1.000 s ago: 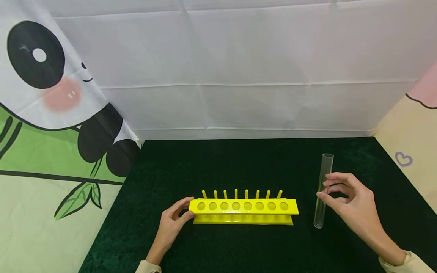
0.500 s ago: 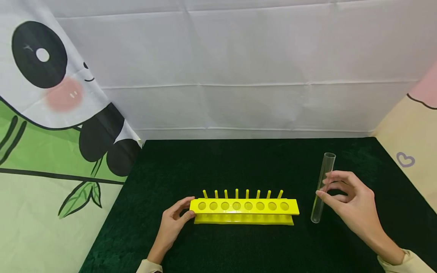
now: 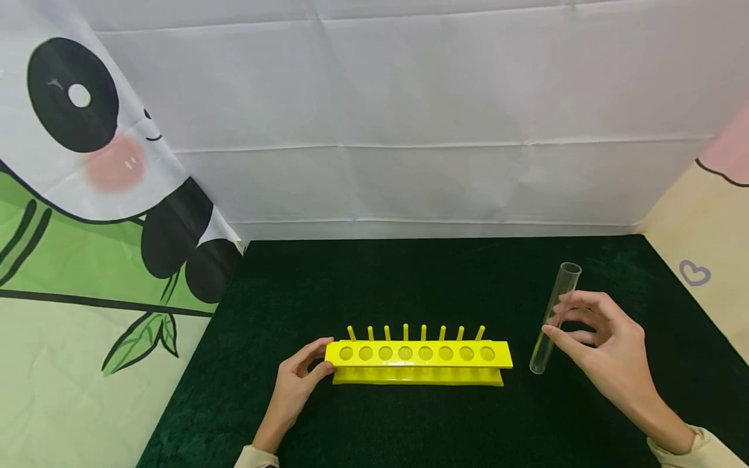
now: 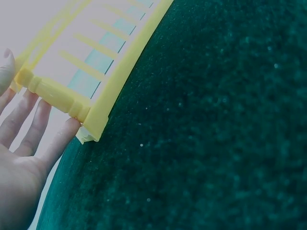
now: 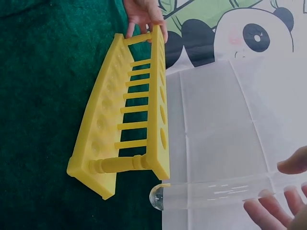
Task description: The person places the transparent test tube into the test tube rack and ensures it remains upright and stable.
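Note:
A yellow test tube rack [image 3: 418,355] stands on the dark green cloth, its row of round holes facing up and a row of pegs behind. My left hand [image 3: 301,380] grips the rack's left end, thumb in front and fingers behind; the left wrist view shows fingertips against its end post [image 4: 53,98]. To the right of the rack, my right hand [image 3: 605,338] pinches a clear glass test tube [image 3: 544,351] between thumb and fingers. The tube leans, open mouth up and to the right, rounded bottom [image 5: 157,197] low and nearer the rack. Nothing shows inside it.
Dark green cloth [image 3: 374,279] covers the table around the rack. A white sheet [image 3: 409,117] hangs behind it. Printed cloths border both sides, the left one with a panda [image 3: 70,97], the right one with a small heart [image 3: 694,273].
The test tube has tilted further, its bottom swinging up and left toward the rack while its mouth moves slightly right. The rack and my left hand stay nearly still.

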The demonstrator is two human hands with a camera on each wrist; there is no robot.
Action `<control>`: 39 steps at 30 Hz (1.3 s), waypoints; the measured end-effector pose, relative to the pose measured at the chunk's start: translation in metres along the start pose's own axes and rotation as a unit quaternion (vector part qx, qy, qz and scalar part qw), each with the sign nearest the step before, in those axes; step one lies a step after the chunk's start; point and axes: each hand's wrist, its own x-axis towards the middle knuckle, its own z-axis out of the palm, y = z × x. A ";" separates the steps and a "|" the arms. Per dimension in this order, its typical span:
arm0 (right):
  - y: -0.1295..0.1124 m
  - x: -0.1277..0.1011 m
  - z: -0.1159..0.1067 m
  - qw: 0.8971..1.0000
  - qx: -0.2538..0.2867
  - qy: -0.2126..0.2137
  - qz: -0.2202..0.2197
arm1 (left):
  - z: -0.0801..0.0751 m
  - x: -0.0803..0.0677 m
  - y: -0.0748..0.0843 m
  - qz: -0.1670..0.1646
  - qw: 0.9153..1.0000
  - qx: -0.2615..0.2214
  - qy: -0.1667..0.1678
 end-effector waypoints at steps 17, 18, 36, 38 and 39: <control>-0.008 0.001 0.000 1.000 0.014 0.002 -0.026 | -0.003 0.007 -0.028 0.005 1.000 0.006 0.007; -0.008 0.001 0.000 0.999 0.017 0.002 -0.028 | -0.003 0.007 -0.029 0.007 1.000 0.005 0.006; -0.002 0.004 0.001 0.998 0.059 -0.008 -0.036 | 0.006 0.005 -0.022 0.016 1.000 -0.003 0.005; -0.001 0.004 0.001 0.997 0.068 -0.010 -0.045 | 0.007 0.005 -0.022 0.017 1.000 -0.002 0.005; 0.000 0.004 0.001 0.996 0.073 -0.012 -0.053 | 0.007 0.005 -0.022 0.018 1.000 -0.002 0.004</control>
